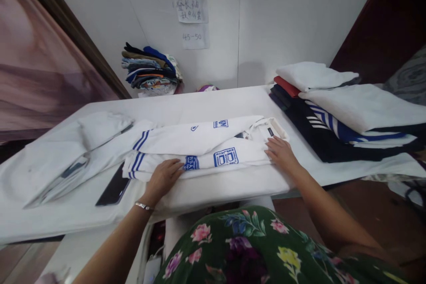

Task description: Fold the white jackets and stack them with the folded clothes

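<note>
A white long-sleeved garment point(173, 138) with blue printed patches and double blue cuff stripes lies folded into a long strip on the table. Its collar, with a small dark label, points right. My left hand point(165, 176) rests flat on the near edge beside a blue print, fingers stretched out. Near the collar end, my right hand point(280, 152) lies with its fingers spread on the fabric. A dark flat phone-like object point(113, 188) is to the left of the garment, close to the striped cuffs.
More white clothing point(55, 166) covers the table's left side. Folded clothes, with dark trousers point(309, 135) among them, are piled at the right. Another coloured clothes stack point(153, 71) stands behind the table point(213, 100), against the wall with paper notes point(192, 9).
</note>
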`<state>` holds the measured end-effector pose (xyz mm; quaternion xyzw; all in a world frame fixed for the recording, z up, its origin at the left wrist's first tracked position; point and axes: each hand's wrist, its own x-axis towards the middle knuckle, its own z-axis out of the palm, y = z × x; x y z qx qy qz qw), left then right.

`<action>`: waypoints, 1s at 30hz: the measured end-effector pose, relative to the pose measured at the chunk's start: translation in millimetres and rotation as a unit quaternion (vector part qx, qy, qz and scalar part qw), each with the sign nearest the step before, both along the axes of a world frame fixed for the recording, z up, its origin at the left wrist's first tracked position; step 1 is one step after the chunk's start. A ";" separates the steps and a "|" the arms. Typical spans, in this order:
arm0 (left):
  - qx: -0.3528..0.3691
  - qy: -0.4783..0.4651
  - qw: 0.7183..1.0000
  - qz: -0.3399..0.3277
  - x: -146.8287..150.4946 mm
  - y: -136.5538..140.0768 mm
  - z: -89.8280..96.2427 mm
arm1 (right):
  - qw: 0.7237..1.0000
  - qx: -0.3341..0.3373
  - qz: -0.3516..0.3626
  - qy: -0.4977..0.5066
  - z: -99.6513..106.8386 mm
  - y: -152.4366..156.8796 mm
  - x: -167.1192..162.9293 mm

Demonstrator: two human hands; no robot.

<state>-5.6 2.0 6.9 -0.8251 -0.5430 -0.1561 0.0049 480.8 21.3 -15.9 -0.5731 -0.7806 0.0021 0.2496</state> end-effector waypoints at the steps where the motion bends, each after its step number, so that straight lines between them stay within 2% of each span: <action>1: 0.009 0.002 1.000 0.004 1.2 0.2 0.7 | 1.000 0.009 0.003 0.004 1.7 3.8 -1.4; 5: 0.037 0.005 0.999 0.014 4.5 1.5 2.7 | 0.999 0.016 0.007 0.038 8.0 20.9 -4.4; 8: 0.024 0.002 1.000 0.004 2.7 1.6 -0.5 | 0.998 -0.049 0.027 0.038 6.7 27.7 -2.8; 10: 0.013 -0.007 1.000 -0.002 -0.1 1.1 -4.1 | 0.995 -0.080 0.039 0.052 3.2 26.8 0.1; 15: 0.016 -0.033 0.999 0.002 -0.9 -1.6 -5.8 | 0.987 -0.088 0.009 0.135 3.1 17.9 1.4; 19: 0.021 -0.064 0.998 -0.014 12.4 -2.3 2.3 | 0.995 -0.062 0.004 0.078 18.3 22.5 -17.8; 23: 0.040 -0.066 0.997 -0.008 25.3 1.1 2.9 | 0.991 -0.129 0.015 -0.024 30.9 34.9 -42.2; 25: 0.047 -0.060 0.997 0.002 26.8 3.4 -2.1 | 0.987 -0.154 0.008 -0.047 31.9 40.6 -48.9; 30: 0.051 -0.061 0.997 0.005 23.2 5.1 -11.1 | 0.989 -0.147 -0.024 -0.028 20.0 49.9 -48.6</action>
